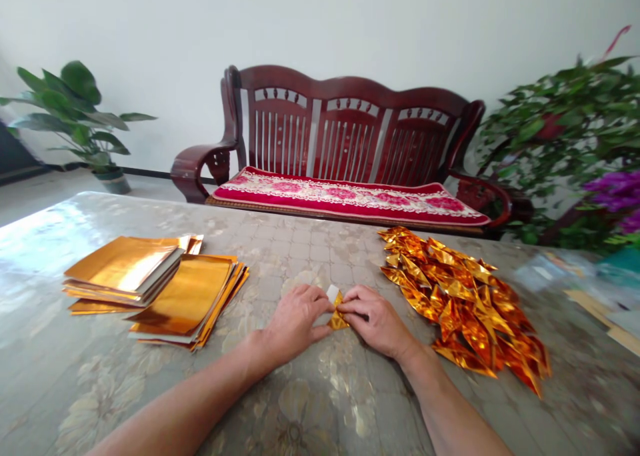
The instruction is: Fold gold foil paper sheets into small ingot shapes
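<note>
At the near middle of the worktop (295,243), a small folded gold foil paper piece (339,320) lies between left hand (299,317) and right hand (379,321), long axis roughly near-far, white end far, gold end near. Both grips narrow on it, left fingertips at its left edge, right fingertips at its right, so neither hand is nearer. Foil sheet stacks (186,289) sit well left, pile of folded foil pieces (457,289) right, just beyond right hand.
</note>
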A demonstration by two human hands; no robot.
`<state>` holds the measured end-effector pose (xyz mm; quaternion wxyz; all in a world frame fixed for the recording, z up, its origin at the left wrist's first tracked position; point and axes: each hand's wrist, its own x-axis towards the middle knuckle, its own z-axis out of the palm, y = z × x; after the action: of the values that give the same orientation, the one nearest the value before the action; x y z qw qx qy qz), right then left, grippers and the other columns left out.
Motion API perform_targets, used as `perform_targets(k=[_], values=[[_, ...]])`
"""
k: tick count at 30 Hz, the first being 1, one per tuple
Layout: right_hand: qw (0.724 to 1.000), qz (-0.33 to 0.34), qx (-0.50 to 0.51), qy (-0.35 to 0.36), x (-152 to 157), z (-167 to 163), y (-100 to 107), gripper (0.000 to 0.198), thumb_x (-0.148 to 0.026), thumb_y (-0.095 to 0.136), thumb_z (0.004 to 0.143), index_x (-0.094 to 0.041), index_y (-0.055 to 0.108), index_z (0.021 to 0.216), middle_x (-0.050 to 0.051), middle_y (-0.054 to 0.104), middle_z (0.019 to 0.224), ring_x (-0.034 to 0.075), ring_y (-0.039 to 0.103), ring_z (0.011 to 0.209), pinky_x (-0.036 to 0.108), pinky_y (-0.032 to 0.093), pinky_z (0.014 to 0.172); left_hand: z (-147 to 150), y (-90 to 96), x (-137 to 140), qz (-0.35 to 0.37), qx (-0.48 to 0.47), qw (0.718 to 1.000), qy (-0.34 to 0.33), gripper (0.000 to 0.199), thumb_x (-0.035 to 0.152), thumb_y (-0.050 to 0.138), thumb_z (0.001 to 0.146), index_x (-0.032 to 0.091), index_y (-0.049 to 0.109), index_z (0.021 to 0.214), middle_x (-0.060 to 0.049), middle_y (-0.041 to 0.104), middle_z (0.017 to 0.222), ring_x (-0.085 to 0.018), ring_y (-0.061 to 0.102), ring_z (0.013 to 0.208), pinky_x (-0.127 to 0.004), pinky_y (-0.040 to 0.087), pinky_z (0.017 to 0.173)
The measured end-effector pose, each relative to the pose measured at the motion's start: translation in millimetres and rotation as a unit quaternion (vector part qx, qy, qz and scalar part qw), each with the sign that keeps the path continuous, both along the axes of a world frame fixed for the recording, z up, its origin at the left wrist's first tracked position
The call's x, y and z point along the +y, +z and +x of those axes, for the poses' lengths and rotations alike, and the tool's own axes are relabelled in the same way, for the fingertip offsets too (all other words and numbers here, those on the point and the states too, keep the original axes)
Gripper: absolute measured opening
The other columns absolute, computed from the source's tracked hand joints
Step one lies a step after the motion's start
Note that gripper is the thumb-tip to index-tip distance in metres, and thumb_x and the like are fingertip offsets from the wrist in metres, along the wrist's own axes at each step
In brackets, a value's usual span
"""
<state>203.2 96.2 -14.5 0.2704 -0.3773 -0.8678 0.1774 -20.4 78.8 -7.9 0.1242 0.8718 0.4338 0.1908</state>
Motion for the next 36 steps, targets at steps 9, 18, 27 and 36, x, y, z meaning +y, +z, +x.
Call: perform_targets(k=[9, 18, 27, 36], values=[[0.999, -0.025, 0.025, -0.004, 2, 0, -3, 0.018, -0.013, 0.064, 0.087, -0.027, 0.076, 0.088, 0.002, 0.066, 0.090, 0.016, 0.062, 0.087, 0.030, 0.048, 0.079, 15, 3.5, -4, -0.099, -0.015, 0.993, 0.069, 0.009, 0.030, 0.064, 0.084, 0.023, 0.070, 0.085, 0.000, 0.070, 0.083, -0.017, 0.063, 0.083, -0.025, 0.042, 0.071], [0.995, -0.094, 0.043, -0.001, 3, 2, -2, 0.018, -0.009, 0.070, 0.079, -0.025, 0.073, 0.087, 0.000, 0.064, 0.094, 0.016, 0.062, 0.091, 0.028, 0.047, 0.083, 13, 0.8, -10, -0.086, -0.015, 0.994, 0.071, 0.015, 0.029, 0.057, 0.089, 0.022, 0.067, 0.080, 0.000, 0.070, 0.081, -0.015, 0.064, 0.078, -0.023, 0.037, 0.064], [0.990, -0.133, 0.050, 0.004, 7, 2, 1, 0.015, -0.011, 0.070, 0.078, -0.024, 0.071, 0.085, 0.001, 0.063, 0.094, 0.017, 0.061, 0.092, 0.030, 0.047, 0.086, 14, 10.0, -16, -0.076, 0.020, 0.995, 0.059, 0.021, 0.032, 0.053, 0.092, 0.023, 0.067, 0.081, -0.001, 0.070, 0.082, -0.016, 0.064, 0.079, -0.023, 0.040, 0.066], [0.990, -0.135, 0.048, -0.006, 8, -2, 3, 0.016, -0.008, 0.066, 0.077, -0.023, 0.069, 0.082, 0.001, 0.063, 0.091, 0.017, 0.061, 0.091, 0.030, 0.047, 0.084, 15, 10.0, -17, -0.076, 0.036, 0.992, 0.089, 0.022, 0.034, 0.052, 0.092, 0.023, 0.065, 0.080, -0.001, 0.071, 0.083, -0.017, 0.066, 0.079, -0.024, 0.039, 0.064]])
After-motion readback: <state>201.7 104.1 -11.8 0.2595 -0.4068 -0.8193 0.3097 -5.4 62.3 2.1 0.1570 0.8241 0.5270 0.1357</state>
